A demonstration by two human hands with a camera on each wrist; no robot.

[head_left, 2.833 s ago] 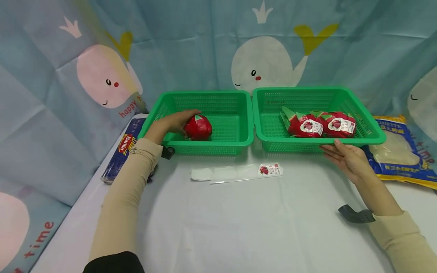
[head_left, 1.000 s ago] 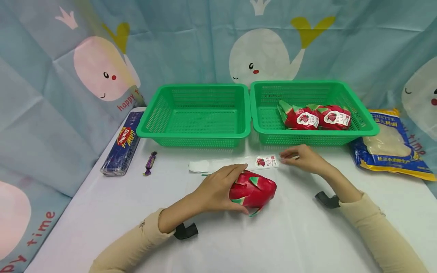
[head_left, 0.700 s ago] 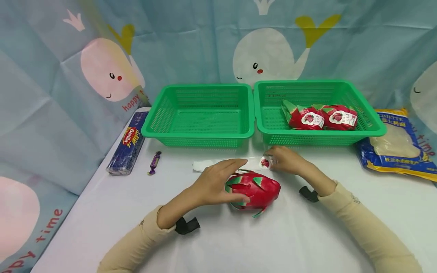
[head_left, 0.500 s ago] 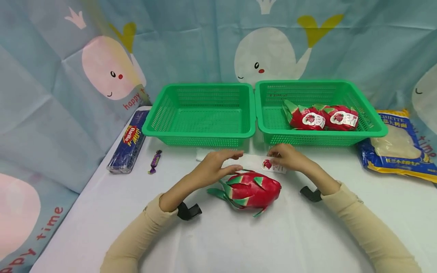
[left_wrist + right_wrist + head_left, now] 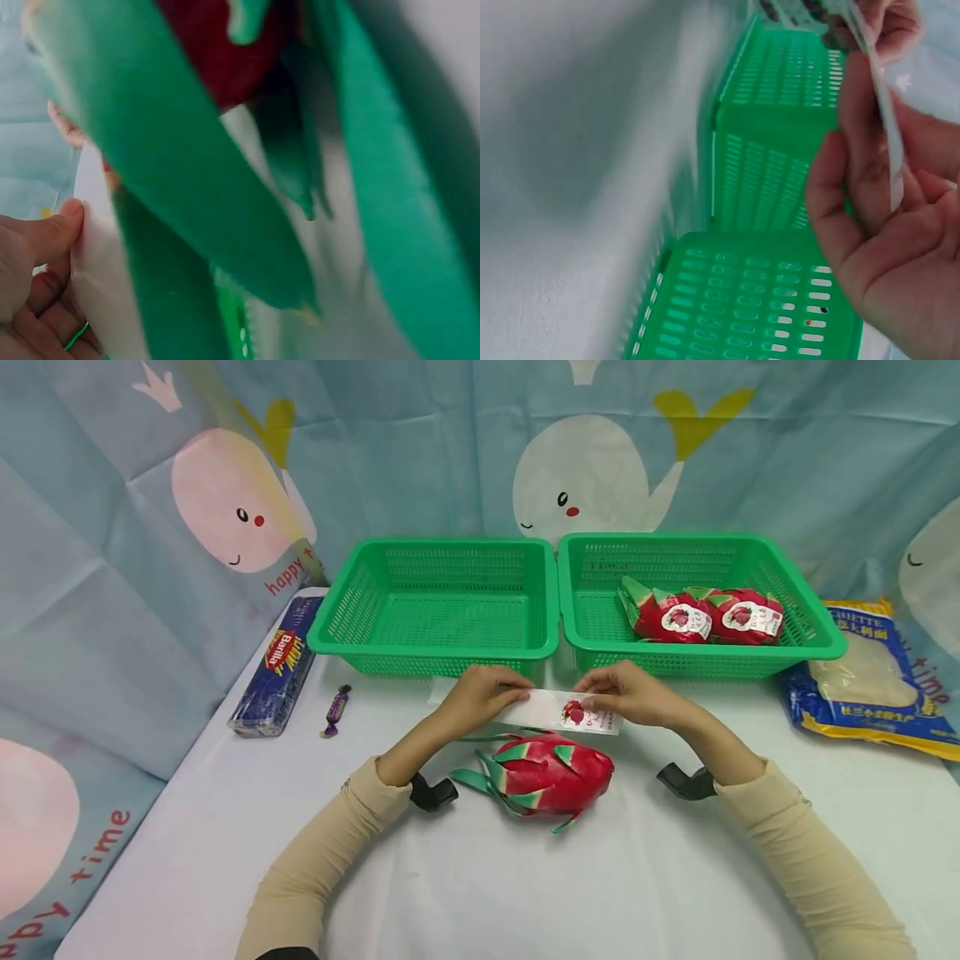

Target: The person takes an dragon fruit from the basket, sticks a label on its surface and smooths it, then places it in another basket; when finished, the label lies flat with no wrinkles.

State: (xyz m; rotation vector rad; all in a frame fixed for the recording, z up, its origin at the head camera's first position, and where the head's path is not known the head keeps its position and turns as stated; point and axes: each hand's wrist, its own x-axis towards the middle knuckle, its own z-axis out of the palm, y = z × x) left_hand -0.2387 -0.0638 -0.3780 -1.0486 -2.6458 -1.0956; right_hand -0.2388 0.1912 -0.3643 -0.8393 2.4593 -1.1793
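A white strip of stickers (image 5: 543, 708) with a dragon fruit label near its right end is raised off the table. My left hand (image 5: 480, 697) pinches it between thumb and fingers near the middle. At the labelled end, my right hand (image 5: 632, 695) pinches the strip too; the right wrist view shows its edge between thumb and fingers. Just in front of both hands lies a red dragon fruit (image 5: 555, 774) with green leaf tips, touched by neither. Its leaves (image 5: 180, 150) cover much of the left wrist view.
Behind the hands stand a left green basket (image 5: 435, 655) and a right green basket (image 5: 705, 652), the right one with two labelled dragon fruits (image 5: 678, 618). A Barilla spaghetti pack (image 5: 277, 664) and purple candy (image 5: 335, 710) lie left; a blue pasta bag (image 5: 866, 681) lies right.
My left hand carried the dragon fruit from the left basket to the table and let it go, then took hold of the sticker strip. My right hand left the right basket and gripped the strip, now lifted.
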